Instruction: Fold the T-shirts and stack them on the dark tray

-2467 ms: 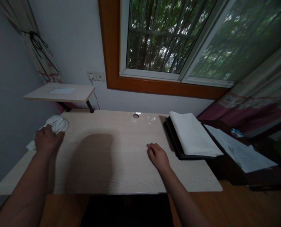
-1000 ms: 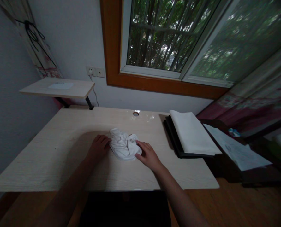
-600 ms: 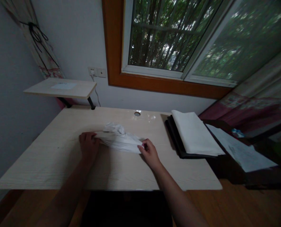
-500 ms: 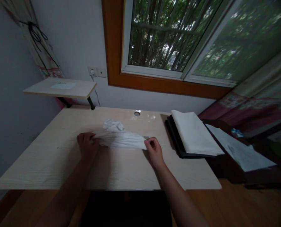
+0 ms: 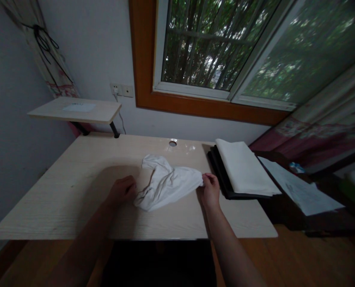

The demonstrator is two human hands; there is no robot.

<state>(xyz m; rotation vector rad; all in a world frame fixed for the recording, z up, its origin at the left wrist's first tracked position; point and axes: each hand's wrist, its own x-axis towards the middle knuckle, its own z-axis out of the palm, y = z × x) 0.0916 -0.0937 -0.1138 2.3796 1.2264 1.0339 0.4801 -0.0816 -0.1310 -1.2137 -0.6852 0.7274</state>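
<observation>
A crumpled white cloth (image 5: pixel 173 185), soft like a garment, lies loosely on the pale wooden desk (image 5: pixel 84 159). Its narrow right end is pinched between the thumb and fingers of my right hand (image 5: pixel 211 189). At the cloth's lower left corner is my left hand (image 5: pixel 122 192), with its fingers curled closed. Whether those fingers grip the corner or only rest beside it is hidden. One part of the cloth bends away toward the back of the desk, and folds run across its middle.
A folded white sheet (image 5: pixel 241 169) lies on a black folded stack (image 5: pixel 219 171) at the desk's right. A small raised shelf (image 5: pixel 102 111) stands at the back left. Beyond the right edge, papers (image 5: pixel 303 189) rest on a dark surface. A window (image 5: pixel 207 52) is behind.
The cloth was stretched taut between both hands; now it hangs slack and spreads toward me. Both hands have shifted right, the left one also slightly nearer to me.
</observation>
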